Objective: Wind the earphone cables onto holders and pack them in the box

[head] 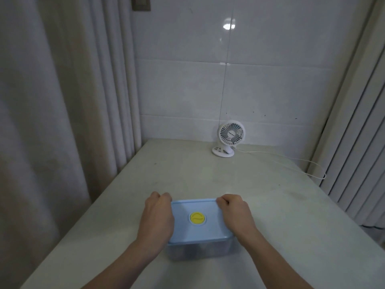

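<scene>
Under both hands (159,213), box (200,248) contents blurred.

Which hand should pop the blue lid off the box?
Probably either: the left hand and right hand grip opposite sides of the lid. The right, perhaps; its fingers curl at the far corner.

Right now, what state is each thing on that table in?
Pale blue plastic lid with yellow round knob: on the box, closed.
Clear plastic box: lidded, upright on the table; contents unclear.
Left hand: curled on the lid's left edge.
Right hand: curled on the lid's right edge.
Small white desk fan: upright, cable attached; spinning unclear.
</scene>
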Demonstrator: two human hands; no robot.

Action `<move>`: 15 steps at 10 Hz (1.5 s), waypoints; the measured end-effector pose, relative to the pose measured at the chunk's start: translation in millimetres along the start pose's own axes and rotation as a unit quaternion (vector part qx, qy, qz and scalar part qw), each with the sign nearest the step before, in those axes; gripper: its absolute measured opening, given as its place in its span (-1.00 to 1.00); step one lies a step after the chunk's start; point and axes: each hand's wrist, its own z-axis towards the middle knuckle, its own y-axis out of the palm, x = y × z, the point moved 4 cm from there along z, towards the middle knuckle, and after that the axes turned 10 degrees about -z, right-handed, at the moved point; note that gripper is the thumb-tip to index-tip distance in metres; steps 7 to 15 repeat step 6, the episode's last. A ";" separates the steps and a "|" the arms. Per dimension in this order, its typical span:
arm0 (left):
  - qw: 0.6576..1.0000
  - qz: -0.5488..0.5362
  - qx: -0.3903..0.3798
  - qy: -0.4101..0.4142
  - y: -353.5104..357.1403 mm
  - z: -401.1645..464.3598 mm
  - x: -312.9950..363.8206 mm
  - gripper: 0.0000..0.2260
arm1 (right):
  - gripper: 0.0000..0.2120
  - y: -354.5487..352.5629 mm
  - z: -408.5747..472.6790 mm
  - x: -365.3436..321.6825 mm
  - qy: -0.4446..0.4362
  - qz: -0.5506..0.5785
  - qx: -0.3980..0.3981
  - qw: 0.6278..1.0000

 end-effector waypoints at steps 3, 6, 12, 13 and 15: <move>0.998 0.051 -0.012 -0.047 1.7 7.3 8.9 -0.74 | -0.71 3.2 -3.1 -1.3 -0.010 -0.010 0.032 0.999; 0.997 0.070 0.006 -0.029 0.1 3.4 8.5 -0.77 | -0.66 -4.7 -7.0 3.7 -0.001 -0.016 0.025 1.000; 0.997 0.070 0.006 -0.029 0.1 3.4 8.5 -0.77 | -0.66 -4.7 -7.0 3.7 -0.001 -0.016 0.025 1.000; 0.997 0.070 0.006 -0.029 0.1 3.4 8.5 -0.77 | -0.66 -4.7 -7.0 3.7 -0.001 -0.016 0.025 1.000; 0.997 0.070 0.006 -0.029 0.1 3.4 8.5 -0.77 | -0.66 -4.7 -7.0 3.7 -0.001 -0.016 0.025 1.000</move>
